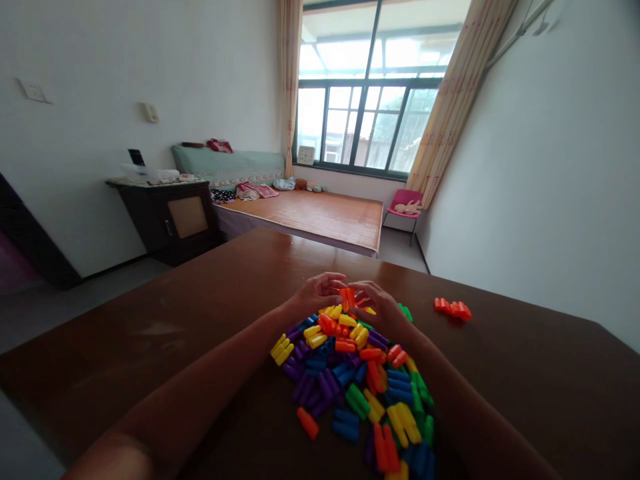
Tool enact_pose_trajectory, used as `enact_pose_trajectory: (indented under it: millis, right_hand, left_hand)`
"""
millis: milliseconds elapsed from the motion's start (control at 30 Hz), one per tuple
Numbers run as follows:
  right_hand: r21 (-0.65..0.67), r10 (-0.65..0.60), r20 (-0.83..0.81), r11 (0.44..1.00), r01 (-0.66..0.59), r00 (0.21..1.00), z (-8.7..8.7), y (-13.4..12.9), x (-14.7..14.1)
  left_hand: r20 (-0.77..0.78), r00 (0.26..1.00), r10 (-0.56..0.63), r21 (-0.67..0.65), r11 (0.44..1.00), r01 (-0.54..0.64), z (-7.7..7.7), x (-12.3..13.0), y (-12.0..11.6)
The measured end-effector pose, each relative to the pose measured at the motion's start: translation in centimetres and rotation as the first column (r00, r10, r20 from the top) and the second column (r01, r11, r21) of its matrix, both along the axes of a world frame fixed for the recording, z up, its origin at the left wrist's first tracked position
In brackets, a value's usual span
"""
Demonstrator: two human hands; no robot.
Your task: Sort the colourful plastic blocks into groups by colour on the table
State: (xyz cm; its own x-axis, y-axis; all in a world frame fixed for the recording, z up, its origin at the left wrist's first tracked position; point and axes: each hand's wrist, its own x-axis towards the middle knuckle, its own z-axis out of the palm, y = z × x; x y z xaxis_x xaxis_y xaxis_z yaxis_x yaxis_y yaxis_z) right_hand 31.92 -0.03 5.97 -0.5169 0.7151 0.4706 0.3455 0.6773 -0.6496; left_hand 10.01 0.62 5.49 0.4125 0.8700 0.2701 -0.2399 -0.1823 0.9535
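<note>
At the far edge of a heap of plastic building blocks (327, 387), my two hands meet around an orange building block (347, 298). My left hand (320, 291) comes from the left, with its bent fingers closed at the block's left side. From the other side, my right hand (379, 305) has its fingers curled round the block's right part. Some fingertips are hidden behind the block. Blue, purple, yellow, green and orange blocks lie jumbled between my forearms. A yellow block (283, 349) lies at the heap's left side.
Off to the right on the brown table (525, 347) lies a joined row of orange blocks (453, 309). Beyond the table are a bed (320, 213), a dark cabinet (170, 220) and a pink chair (404, 201) with a plush toy on it.
</note>
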Motion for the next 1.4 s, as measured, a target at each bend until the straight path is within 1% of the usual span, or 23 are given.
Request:
enact_pose_trajectory:
  millis: [100,200,267,367,433,467,533,567,633,700,733,800,833,867,900,933,1000,1033,1067,1133,1200,1267,1400]
  right_hand:
    - [0.044,-0.032,0.037,0.999,0.030,0.999,-0.1,0.3,0.2]
    - [0.111,-0.151,0.070,0.983,0.143,0.986,-0.7,2.0,1.9]
    - [0.105,-0.302,0.053,0.950,0.295,0.952,-1.3,3.7,4.6]
    - [-0.002,-0.528,-0.016,0.849,0.528,0.849,-1.7,5.8,10.5]
    - [-0.085,-0.617,-0.042,0.786,0.612,0.786,-1.9,6.3,14.4]
    - [-0.124,-0.634,-0.018,0.768,0.628,0.773,-1.9,6.3,15.9]
    - [-0.166,-0.641,0.113,0.741,0.650,0.759,-2.3,6.0,18.0]
    - [-0.156,-0.645,0.212,0.720,0.677,0.734,-2.5,5.8,18.4]
    - [-0.081,-0.660,0.417,0.658,0.749,0.625,-3.1,5.4,18.3]
    - [-0.016,-0.646,0.570,0.609,0.793,0.508,-3.4,5.3,17.7]
    - [-0.007,-0.627,0.618,0.599,0.801,0.474,-3.4,5.3,17.5]
    - [0.013,-0.630,0.634,0.588,0.809,0.448,-3.1,5.4,17.4]
    - [0.037,-0.658,0.604,0.587,0.809,0.449,-2.9,5.4,17.5]
    - [0.063,-0.681,0.559,0.603,0.795,0.472,-2.7,5.4,17.7]
    - [0.086,-0.682,0.515,0.643,0.761,0.519,-2.5,5.4,17.8]
    - [0.099,-0.651,0.485,0.705,0.703,0.584,-2.4,5.3,17.9]
    - [0.090,-0.513,0.485,0.835,0.543,0.708,-2.5,5.1,17.9]
    - [0.072,-0.446,0.501,0.875,0.478,0.742,-2.7,5.1,17.8]
    - [0.056,-0.408,0.517,0.893,0.446,0.752,-2.9,5.1,17.8]
    - [0.031,-0.408,0.541,0.883,0.468,0.735,-3.4,5.2,17.8]
    - [0.011,-0.452,0.550,0.845,0.535,0.702,-3.7,5.4,18.0]
    - [-0.023,-0.470,0.550,0.818,0.574,0.690,-3.8,5.6,18.3]
    - [-0.075,-0.450,0.531,0.819,0.568,0.718,-3.8,5.5,18.4]
  left_hand:
    - [-0.043,0.999,0.016,0.009,1.000,-0.016,-0.1,0.0,0.2]
    - [-0.131,0.986,0.103,0.042,0.994,-0.098,-0.1,-0.7,0.6]
    - [-0.162,0.972,0.173,0.061,0.984,-0.165,0.1,-1.5,1.1]
    - [-0.180,0.949,0.259,0.068,0.966,-0.250,0.7,-2.9,1.6]
    - [-0.192,0.933,0.304,0.064,0.953,-0.298,1.2,-3.6,1.7]
    - [-0.197,0.927,0.319,0.062,0.948,-0.313,1.4,-3.9,1.7]
    - [-0.207,0.922,0.326,0.059,0.945,-0.321,1.5,-4.1,1.7]
    - [-0.212,0.921,0.325,0.056,0.945,-0.321,1.5,-4.1,1.7]
    - [-0.228,0.920,0.318,0.048,0.948,-0.316,1.4,-4.0,1.7]
    - [-0.247,0.921,0.301,0.034,0.953,-0.302,1.3,-3.8,1.7]
    - [-0.256,0.923,0.288,0.027,0.956,-0.291,1.3,-3.7,1.6]
    - [-0.271,0.924,0.270,0.023,0.961,-0.275,1.5,-3.6,1.4]
    - [-0.274,0.923,0.270,0.028,0.962,-0.273,1.7,-3.5,1.4]
    - [-0.275,0.922,0.273,0.036,0.961,-0.274,1.8,-3.5,1.3]
    - [-0.274,0.920,0.279,0.044,0.960,-0.278,2.0,-3.5,1.2]
    - [-0.274,0.919,0.283,0.049,0.959,-0.281,2.1,-3.5,1.2]
    - [-0.272,0.920,0.282,0.047,0.959,-0.280,2.3,-3.5,1.1]
    - [-0.274,0.921,0.276,0.041,0.960,-0.276,2.4,-3.5,1.1]
    - [-0.279,0.922,0.270,0.034,0.962,-0.272,2.4,-3.5,1.1]
    - [-0.287,0.921,0.262,0.026,0.964,-0.265,2.4,-3.5,1.0]
    - [-0.289,0.921,0.262,0.033,0.964,-0.263,2.3,-3.6,1.1]
    - [-0.284,0.923,0.261,0.039,0.965,-0.261,2.2,-3.6,1.2]
    - [-0.283,0.926,0.251,0.018,0.966,-0.257,2.0,-3.6,1.3]
